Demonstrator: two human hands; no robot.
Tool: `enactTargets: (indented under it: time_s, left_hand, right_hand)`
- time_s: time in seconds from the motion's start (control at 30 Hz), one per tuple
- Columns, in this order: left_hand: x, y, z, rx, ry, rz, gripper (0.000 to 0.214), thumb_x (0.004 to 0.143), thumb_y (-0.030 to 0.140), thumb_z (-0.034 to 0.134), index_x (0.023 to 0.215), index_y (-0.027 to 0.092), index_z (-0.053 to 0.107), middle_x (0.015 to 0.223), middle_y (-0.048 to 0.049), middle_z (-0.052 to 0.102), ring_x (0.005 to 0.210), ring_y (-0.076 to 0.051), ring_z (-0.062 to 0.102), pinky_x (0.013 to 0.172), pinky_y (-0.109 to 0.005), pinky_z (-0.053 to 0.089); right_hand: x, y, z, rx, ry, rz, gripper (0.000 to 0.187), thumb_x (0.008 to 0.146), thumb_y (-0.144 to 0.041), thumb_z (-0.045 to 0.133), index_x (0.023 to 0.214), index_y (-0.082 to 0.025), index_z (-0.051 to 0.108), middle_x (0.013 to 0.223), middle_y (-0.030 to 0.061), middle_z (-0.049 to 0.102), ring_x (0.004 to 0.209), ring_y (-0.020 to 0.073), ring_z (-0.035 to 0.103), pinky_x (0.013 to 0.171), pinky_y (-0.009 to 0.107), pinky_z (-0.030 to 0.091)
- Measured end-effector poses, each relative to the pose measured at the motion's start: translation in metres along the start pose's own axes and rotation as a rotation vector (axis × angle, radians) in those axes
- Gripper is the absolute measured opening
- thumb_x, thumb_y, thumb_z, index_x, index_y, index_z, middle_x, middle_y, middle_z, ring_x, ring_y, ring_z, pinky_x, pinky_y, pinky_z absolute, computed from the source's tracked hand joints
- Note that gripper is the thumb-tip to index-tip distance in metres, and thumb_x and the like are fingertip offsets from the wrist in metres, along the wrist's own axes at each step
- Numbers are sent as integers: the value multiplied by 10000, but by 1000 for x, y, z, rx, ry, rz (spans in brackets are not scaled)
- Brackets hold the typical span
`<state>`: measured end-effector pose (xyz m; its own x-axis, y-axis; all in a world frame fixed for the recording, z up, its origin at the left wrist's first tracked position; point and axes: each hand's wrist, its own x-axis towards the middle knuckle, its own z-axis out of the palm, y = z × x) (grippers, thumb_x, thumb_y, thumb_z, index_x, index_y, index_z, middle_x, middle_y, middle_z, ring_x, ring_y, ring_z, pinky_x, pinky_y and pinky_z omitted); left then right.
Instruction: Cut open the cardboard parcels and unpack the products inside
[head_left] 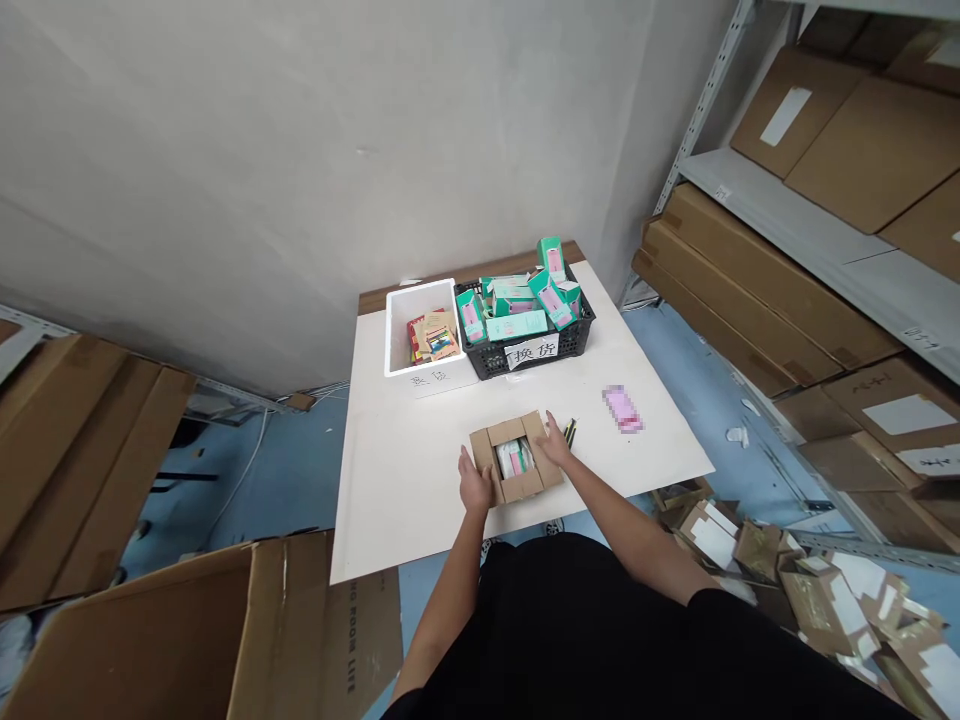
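A small cardboard box [553, 473] sits near the front edge of the white table, its flaps folded outward. Inside it lies a plastic-wrapped green, white and pink packet [516, 458], partly hidden by the flaps. My left hand [475, 485] grips the box's left side, thumb over the flap. On the opposite side my right hand [553, 440] holds the right flap, its fingers partly out of sight. Just right of that hand are some thin black and yellow pens or tools [571, 433], too small to tell.
Behind the box stand a white foam bin [401, 335] with booklets and a black crate [574, 343] piled with green boxes. A blurred pink item [622, 409] lies at right on the table [397, 470]. Shelves with cartons [720, 285] flank the right; a large open carton [300, 610] stands front left.
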<state>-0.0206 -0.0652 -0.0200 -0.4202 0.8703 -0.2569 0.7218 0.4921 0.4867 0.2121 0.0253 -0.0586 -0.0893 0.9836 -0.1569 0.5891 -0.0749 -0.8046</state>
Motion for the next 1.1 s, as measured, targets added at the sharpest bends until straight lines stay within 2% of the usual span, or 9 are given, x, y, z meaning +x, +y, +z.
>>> enactTargets:
  time_s: [0.1, 0.2, 0.3, 0.43, 0.6, 0.73, 0.83, 0.93, 1.1]
  left_hand:
    - [0, 9, 7, 162, -68, 283, 433, 962, 238, 576, 1381, 220, 680, 1586, -150, 520, 1475, -349, 445, 1160, -471, 441]
    - [-2, 18, 18, 226, -252, 458, 283, 862, 187, 651, 1091, 223, 815, 1408, -148, 654, 1463, -376, 440, 1217, -506, 395]
    - [-8, 16, 26, 147, -289, 486, 245, 832, 212, 659, 1000, 218, 836, 1464, -127, 640, 1536, -396, 370, 1318, -556, 245]
    - [-14, -3, 30, -53, -357, 525, 270, 933, 324, 574, 860, 229, 816, 1523, -69, 621, 1591, -309, 332, 1360, -533, 119]
    - [-17, -19, 35, -143, -398, 460, 442, 777, 473, 855, 1129, 212, 805, 1715, -128, 371, 1653, -409, 67, 1308, -613, 240]
    - [-20, -17, 43, -133, -373, 451, 714, 626, 443, 990, 1250, 210, 732, 1758, -168, 246, 1648, -432, 60, 1295, -611, 278]
    - [-21, -15, 49, -150, -343, 435, 710, 604, 413, 1008, 1209, 214, 696, 1770, -162, 212, 1652, -410, 76, 1295, -588, 294]
    - [-21, -15, 53, -180, -327, 436, 726, 603, 419, 1007, 1202, 218, 650, 1772, -163, 199, 1654, -393, 91, 1301, -569, 288]
    - [-21, -14, 56, -205, -317, 421, 753, 607, 428, 999, 1213, 224, 602, 1764, -165, 213, 1657, -380, 83, 1307, -552, 272]
  right_hand:
    - [-11, -4, 1, -208, 0, -119, 547, 925, -220, 576, 1466, -247, 652, 1734, 68, 330, 1610, 321, 244, 1268, 516, 319]
    - [-12, -21, 5, -383, -131, -240, 397, 931, -181, 586, 1266, -254, 786, 1763, 30, 273, 1650, 348, 25, 1287, 571, 217]
    - [-3, -39, 6, -473, -206, -257, 433, 955, -164, 558, 1333, -240, 753, 1789, 31, 190, 1650, 358, -8, 1273, 583, 213]
    - [16, -55, 5, -504, -228, -219, 682, 965, -158, 550, 1624, -315, 471, 1810, 30, 38, 1649, 366, 32, 1243, 546, 288]
    - [46, -59, 14, -534, -379, -24, 892, 937, -173, 619, 1706, -397, 227, 1809, 45, -28, 1637, 424, 99, 1218, 582, 324]
    - [55, -52, 18, -563, -466, 75, 1005, 920, -221, 665, 1718, -407, 83, 1798, 74, -104, 1634, 439, 109, 1206, 629, 329]
    - [44, -47, 14, -611, -370, -50, 1050, 899, -255, 707, 1728, -352, 71, 1786, 98, -156, 1645, 426, -1, 1249, 656, 219]
    - [19, -43, 10, -659, -236, -334, 1028, 867, -222, 745, 1725, -291, 183, 1781, 116, -155, 1642, 376, -134, 1289, 635, 55]
    - [-19, -28, 7, -675, -397, -566, 1105, 717, -274, 918, 1672, -262, 362, 1790, 151, -49, 1647, 385, -94, 1294, 624, 5]
